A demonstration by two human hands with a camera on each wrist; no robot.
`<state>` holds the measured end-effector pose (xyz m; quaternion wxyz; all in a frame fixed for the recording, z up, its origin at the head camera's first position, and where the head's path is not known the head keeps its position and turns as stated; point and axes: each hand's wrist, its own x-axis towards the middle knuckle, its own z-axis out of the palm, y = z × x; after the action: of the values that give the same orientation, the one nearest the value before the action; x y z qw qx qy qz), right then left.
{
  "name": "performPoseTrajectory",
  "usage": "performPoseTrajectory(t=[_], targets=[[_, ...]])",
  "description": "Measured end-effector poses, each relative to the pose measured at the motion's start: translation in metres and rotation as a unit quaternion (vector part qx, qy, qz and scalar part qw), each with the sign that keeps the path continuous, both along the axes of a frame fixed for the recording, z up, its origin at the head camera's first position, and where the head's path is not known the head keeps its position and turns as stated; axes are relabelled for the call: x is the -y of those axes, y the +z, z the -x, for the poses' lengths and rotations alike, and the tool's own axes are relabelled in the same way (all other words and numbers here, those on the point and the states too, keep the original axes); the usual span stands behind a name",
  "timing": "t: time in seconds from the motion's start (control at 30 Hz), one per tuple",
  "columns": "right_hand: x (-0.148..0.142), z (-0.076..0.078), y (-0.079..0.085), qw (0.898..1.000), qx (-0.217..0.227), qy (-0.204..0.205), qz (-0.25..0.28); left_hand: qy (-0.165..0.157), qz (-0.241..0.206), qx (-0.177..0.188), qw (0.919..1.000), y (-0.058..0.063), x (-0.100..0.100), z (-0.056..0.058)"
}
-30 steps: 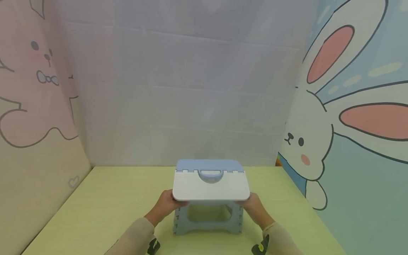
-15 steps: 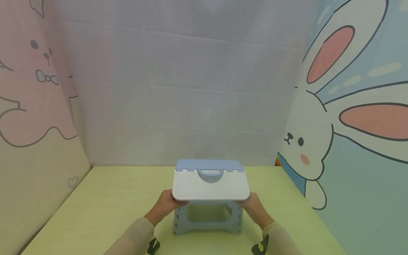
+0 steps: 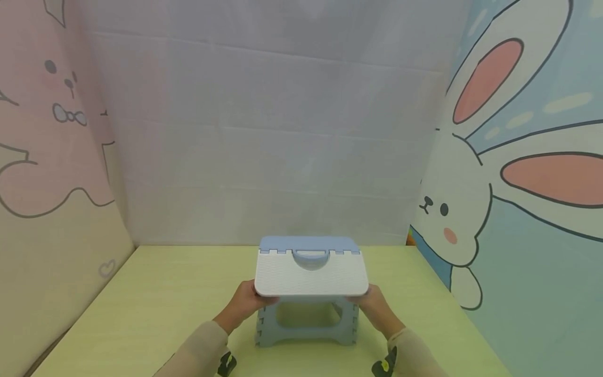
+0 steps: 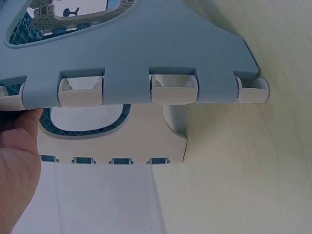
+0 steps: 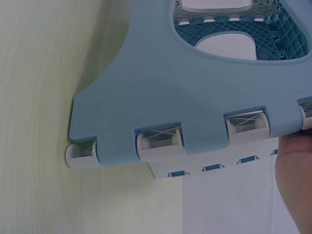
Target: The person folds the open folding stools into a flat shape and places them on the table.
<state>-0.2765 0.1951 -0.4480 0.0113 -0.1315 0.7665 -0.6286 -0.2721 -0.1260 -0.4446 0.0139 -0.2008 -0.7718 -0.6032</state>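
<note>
Blue-and-white plastic folding stool (image 3: 312, 283), unfolded, between your fingers | your left hand (image 3: 244, 305) and right hand (image 3: 377, 309) grasp opposite ends, fingertips hidden | paired hold probably steadies it | pale yellow wood-grained tabletop (image 3: 188, 293) below your fingers

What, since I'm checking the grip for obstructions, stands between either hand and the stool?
Nothing visible: the left hand and right hand hold the stool directly, at its opposite sides.
</note>
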Motion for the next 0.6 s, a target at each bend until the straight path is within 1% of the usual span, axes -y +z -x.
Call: performPoseTrajectory(t=[0.23,0.43,0.6], targets=[[0.0006,0.0000,0.0004,1.000,0.003,-0.005,0.001,-0.005,-0.005,0.008,0.9999,-0.0002,0.0000,-0.0004],[0.0006,-0.0004,0.0003,1.000,0.007,-0.005,0.001,-0.005,-0.007,0.006,0.9999,-0.0012,-0.0001,-0.0001],[0.0022,0.0009,-0.0005,1.000,0.011,-0.021,-0.007,-0.007,-0.015,0.010,0.9998,-0.0010,0.0002,0.0001]])
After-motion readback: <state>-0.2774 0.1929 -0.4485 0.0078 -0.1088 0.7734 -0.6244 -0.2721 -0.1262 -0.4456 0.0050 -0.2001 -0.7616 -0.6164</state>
